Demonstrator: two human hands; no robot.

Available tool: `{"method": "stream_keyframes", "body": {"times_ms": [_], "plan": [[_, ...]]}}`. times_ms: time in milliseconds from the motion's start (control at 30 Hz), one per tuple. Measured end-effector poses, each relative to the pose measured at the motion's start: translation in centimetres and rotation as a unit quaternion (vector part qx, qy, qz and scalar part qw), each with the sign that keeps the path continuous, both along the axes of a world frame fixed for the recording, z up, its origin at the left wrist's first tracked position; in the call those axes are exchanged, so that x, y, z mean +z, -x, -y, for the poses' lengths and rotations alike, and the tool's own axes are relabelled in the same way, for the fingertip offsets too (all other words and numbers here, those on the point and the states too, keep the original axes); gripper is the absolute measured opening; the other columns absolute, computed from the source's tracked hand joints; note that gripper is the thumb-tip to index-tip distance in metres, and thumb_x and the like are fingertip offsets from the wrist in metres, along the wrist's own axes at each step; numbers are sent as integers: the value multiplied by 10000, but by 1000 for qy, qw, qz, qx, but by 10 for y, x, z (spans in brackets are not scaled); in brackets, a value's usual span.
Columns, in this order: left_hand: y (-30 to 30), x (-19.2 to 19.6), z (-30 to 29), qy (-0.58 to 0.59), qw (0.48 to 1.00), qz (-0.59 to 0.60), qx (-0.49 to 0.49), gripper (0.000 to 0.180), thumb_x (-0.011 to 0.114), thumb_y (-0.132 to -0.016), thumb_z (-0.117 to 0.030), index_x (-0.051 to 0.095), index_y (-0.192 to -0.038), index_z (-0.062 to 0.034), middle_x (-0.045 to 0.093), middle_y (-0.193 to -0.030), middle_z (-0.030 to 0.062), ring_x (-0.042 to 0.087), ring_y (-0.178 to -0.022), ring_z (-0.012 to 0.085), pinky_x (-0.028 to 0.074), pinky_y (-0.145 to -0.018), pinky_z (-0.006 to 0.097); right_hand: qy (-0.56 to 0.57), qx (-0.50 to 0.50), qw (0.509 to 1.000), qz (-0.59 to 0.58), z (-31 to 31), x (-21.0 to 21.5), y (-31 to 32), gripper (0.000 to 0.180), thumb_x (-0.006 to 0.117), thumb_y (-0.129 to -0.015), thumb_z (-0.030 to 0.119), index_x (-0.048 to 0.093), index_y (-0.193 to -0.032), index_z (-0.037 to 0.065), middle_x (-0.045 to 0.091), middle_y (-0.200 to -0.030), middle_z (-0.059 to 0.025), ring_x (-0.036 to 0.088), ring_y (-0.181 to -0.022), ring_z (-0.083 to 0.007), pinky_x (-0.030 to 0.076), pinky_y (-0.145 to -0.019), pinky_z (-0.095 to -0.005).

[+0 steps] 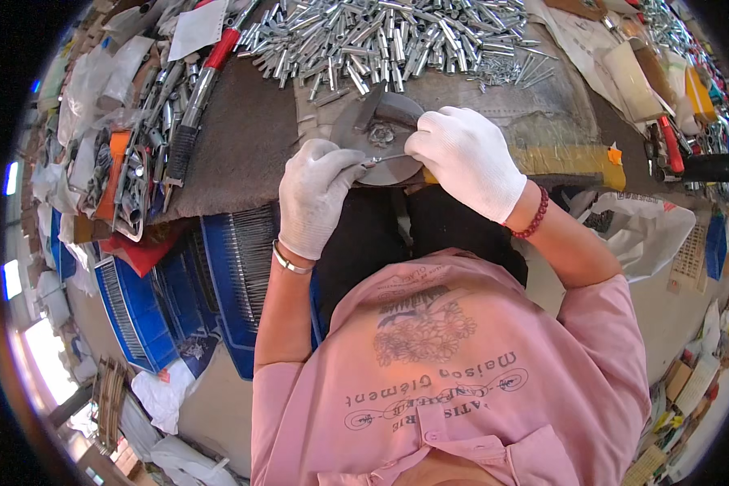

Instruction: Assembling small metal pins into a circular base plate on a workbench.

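1. A thin metal pin (383, 159) is lying across the near edge of a round grey metal disc (378, 138) at the front of the workbench (243, 138); both hands are meeting over it; the disc's centre is showing a small toothed, flower-like fitting (380, 134).
2. The left hand (314, 197), in a white knit glove, is pinching the pin's left end between thumb and forefinger, fingers narrow and curled; a metal bangle (290, 262) is sitting on that wrist.
3. The right hand (467, 159), also white-gloved, is resting on the disc's right side, fingers bunched tight toward the pin's other end; whether they are actually gripping it I cannot tell; a red bead bracelet (535, 215) is circling that wrist.
4. A large heap of short silver metal tubes (381, 36) is spreading over the bench just beyond the disc.
5. A red-and-black handled tool (202, 89) is lying to the left of the heap, beside a clutter of metal parts (125, 162).
6. Yellow tape-wrapped padding (571, 158) is running along the bench edge, right of the right hand.
7. Blue plastic crates (235, 275) are standing under the bench on the left, near the left forearm; one is holding rows of thin rods.
8. The person is wearing a pink shirt (454, 364); white plastic bags (640, 231) are lying at the right.
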State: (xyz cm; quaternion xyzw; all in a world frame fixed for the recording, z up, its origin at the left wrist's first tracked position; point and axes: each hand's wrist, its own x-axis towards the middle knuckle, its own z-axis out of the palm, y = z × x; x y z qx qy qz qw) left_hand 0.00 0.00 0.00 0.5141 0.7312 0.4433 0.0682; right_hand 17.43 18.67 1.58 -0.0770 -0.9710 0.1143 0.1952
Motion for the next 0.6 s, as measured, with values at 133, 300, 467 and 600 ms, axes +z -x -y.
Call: {"method": "stream_keyframes", "body": {"times_ms": [133,300,467,600], "plan": [[2,-1,-1,-11,1000,-3,-11,166,834,-800,-26,797,-958,-61,685,-898,134,690,-829,331,549,-736,400,8,18,1000,-20,-1,0,1,65,700,-853,107,739,-882,150,625,-902,-42,654,-893,-280,553,-800,-415],[-2,-1,1,-34,999,-17,-14,159,819,-800,-23,796,-954,-58,682,-891,141,680,-849,349,540,-760,419,29,40,999,-20,4,2,9,71,681,-847,105,725,-867,157,611,-883,-47,653,-893,-285,546,-788,-424],[-6,15,5,9,997,-73,-21,177,825,-777,7,796,-940,-58,677,-880,128,680,-849,329,542,-760,416,35,18,998,-55,2,3,-1,55,735,-846,176,739,-899,191,622,-860,-27,669,-854,-260,556,-754,-402],[-12,21,4,-11,997,-78,-9,198,841,-766,9,792,-947,-55,674,-880,122,678,-847,322,542,-757,409,29,-135,987,-86,-52,-2,-30,38,745,-894,138,768,-919,153,681,-881,-51,696,-883,-290,576,-780,-406]]}}
